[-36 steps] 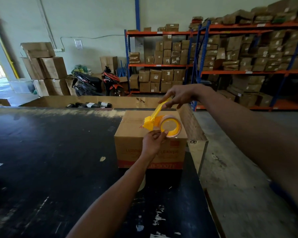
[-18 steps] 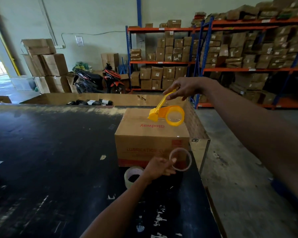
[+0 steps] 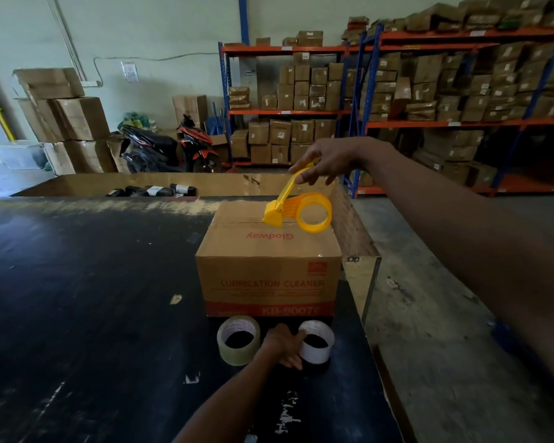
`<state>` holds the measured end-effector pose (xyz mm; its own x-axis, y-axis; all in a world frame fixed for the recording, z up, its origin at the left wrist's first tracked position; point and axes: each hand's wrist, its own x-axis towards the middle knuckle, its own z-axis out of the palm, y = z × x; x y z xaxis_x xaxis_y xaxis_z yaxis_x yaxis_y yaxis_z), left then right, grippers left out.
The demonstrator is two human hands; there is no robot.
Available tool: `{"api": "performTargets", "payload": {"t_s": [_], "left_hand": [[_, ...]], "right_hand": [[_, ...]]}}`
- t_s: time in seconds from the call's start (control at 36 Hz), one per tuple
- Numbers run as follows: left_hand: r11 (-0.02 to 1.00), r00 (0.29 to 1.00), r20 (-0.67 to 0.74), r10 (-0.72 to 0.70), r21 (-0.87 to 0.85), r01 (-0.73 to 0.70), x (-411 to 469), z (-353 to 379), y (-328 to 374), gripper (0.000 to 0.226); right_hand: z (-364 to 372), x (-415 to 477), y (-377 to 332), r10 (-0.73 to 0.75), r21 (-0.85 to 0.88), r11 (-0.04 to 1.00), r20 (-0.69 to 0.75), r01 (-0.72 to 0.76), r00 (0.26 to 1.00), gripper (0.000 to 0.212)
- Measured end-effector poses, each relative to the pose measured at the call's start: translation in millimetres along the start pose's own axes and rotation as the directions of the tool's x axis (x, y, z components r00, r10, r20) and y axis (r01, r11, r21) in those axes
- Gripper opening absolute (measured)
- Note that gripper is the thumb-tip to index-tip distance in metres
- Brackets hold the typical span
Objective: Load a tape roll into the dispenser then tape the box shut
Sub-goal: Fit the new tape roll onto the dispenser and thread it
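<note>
A closed brown cardboard box (image 3: pixel 269 251) marked "Lubrication Cleaner" stands on the black table (image 3: pixel 93 298). Above its top seam, my right hand (image 3: pixel 327 158) pinches the handle of a yellow tape dispenser (image 3: pixel 301 212), whose ring holder has nothing in it. In front of the box, a clear tape roll (image 3: pixel 234 354) lies flat on the table. Just right of it sits a white empty tape core (image 3: pixel 317 351). My left hand (image 3: pixel 282 345) rests between the two, with its fingers on the core's left rim.
A low cardboard wall (image 3: pixel 352 231) lines the table's right and far edges. Dark bottles (image 3: pixel 151 190) lie beyond the far edge. A motorbike (image 3: pixel 170 148), stacked cartons and blue-orange shelving (image 3: pixel 397 123) fill the background. Concrete floor lies to the right.
My left hand pulled the empty core off the dispenser, lowered it and set it on the table beside the tape roll. My right hand kept the dispenser over the box.
</note>
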<state>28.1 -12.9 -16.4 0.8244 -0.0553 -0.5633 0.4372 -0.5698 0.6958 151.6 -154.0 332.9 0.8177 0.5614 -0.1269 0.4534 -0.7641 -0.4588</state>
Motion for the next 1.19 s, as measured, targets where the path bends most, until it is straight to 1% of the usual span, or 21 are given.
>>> {"api": "performTargets", "payload": {"t_s": [0.19, 0.28, 0.39, 0.5, 0.53, 0.58, 0.61, 0.67, 0.72, 0.75, 0.81, 0.86, 0.89, 0.92, 0.94, 0.97, 1.03, 1.06, 1.11, 1.17, 1.19], "left_hand": [[0.999, 0.995, -0.095, 0.029, 0.042, -0.025, 9, -4, 1, 0.047], [0.998, 0.99, -0.135, 0.035, 0.053, -0.028, 9, -3, 1, 0.049], [0.998, 0.989, -0.143, 0.028, 0.061, -0.019, 7, -3, 3, 0.054], [0.975, 0.982, -0.185, 0.033, 0.222, 0.009, 2, -9, 0, 0.061], [0.971, 0.98, -0.197, 0.04, 0.238, 0.008, 1, -12, -2, 0.062], [0.968, 0.971, -0.22, 0.089, 0.248, -0.033, -2, -19, -4, 0.062], [0.965, 0.963, -0.236, 0.13, 0.252, -0.068, -3, -22, -5, 0.058], [0.955, 0.929, -0.287, 0.233, 0.248, -0.163, -11, -29, -4, 0.048], [0.914, 0.859, -0.36, 0.363, 0.316, -0.254, -20, -37, -5, 0.046], [0.885, 0.816, -0.395, 0.421, 0.377, -0.274, -25, -43, -6, 0.047], [0.83, 0.735, -0.449, 0.508, 0.483, -0.279, -28, -53, -13, 0.047], [0.8, 0.645, -0.505, 0.573, 0.514, -0.309, -27, -62, -29, 0.038], [0.781, 0.588, -0.534, 0.607, 0.538, -0.317, -25, -66, -39, 0.038], [0.762, 0.548, -0.551, 0.63, 0.576, -0.296, -23, -70, -51, 0.046], [0.754, 0.544, -0.554, 0.63, 0.603, -0.26, -20, -74, -62, 0.062], [0.762, 0.574, -0.55, 0.607, 0.608, -0.223, -17, -78, -73, 0.081], [0.807, 0.695, -0.505, 0.512, 0.56, -0.188, -16, -84, -88, 0.115], [0.834, 0.75, -0.468, 0.468, 0.514, -0.199, -15, -87, -93, 0.125], [0.876, 0.831, -0.383, 0.405, 0.424, -0.231, -14, -91, -103, 0.137], [0.897, 0.878, -0.31, 0.364, 0.37, -0.242, -12, -95, -111, 0.143], [0.906, 0.889, -0.293, 0.352, 0.344, -0.246, -11, -95, -113, 0.142]], "right_hand": [[7, 1, 0, 0.002, 0.0, 1.0, 0.018, -0.002, 1.0, 0.05], [10, 3, -1, 0.014, -0.001, 1.0, 0.019, -0.014, 1.0, 0.05], [14, 2, -3, 0.022, 0.005, 1.0, 0.035, -0.022, 0.999, 0.053], [17, 3, -6, 0.029, -0.006, 1.0, 0.026, -0.029, 0.999, 0.057], [17, 3, -7, 0.032, -0.013, 0.999, 0.026, -0.032, 0.999, 0.057], [19, 5, -10, 0.044, -0.019, 0.999, 0.029, -0.044, 0.999, 0.059], [20, 6, -12, 0.053, -0.019, 0.998, 0.032, -0.053, 0.998, 0.061], [24, 10, -16, 0.071, -0.017, 0.997, 0.034, -0.071, 0.997, 0.067], [27, 13, -18, 0.086, -0.009, 0.996, 0.039, -0.086, 0.996, 0.069], [29, 15, -19, 0.09, -0.002, 0.996, 0.043, -0.09, 0.995, 0.067], [32, 17, -21, 0.091, 0.009, 0.996, 0.048, -0.091, 0.995, 0.056], [36, 20, -23, 0.087, 0.005, 0.996, 0.05, -0.088, 0.995, 0.044], [38, 21, -24, 0.086, 0.0, 0.996, 0.051, -0.086, 0.995, 0.04], [40, 22, -25, 0.087, -0.001, 0.996, 0.052, -0.087, 0.995, 0.038], [41, 23, -25, 0.09, 0.003, 0.996, 0.055, -0.09, 0.994, 0.037], [43, 24, -25, 0.094, 0.009, 0.995, 0.057, -0.094, 0.994, 0.037], [45, 26, -26, 0.103, 0.018, 0.994, 0.064, -0.105, 0.993, 0.036], [46, 27, -26, 0.108, 0.025, 0.994, 0.067, -0.11, 0.992, 0.037], [48, 29, -27, 0.112, 0.033, 0.993, 0.072, -0.115, 0.991, 0.037], [50, 30, -27, 0.115, 0.038, 0.992, 0.073, -0.118, 0.991, 0.038], [50, 30, -27, 0.117, 0.043, 0.992, 0.071, -0.12, 0.991, 0.04]]}}
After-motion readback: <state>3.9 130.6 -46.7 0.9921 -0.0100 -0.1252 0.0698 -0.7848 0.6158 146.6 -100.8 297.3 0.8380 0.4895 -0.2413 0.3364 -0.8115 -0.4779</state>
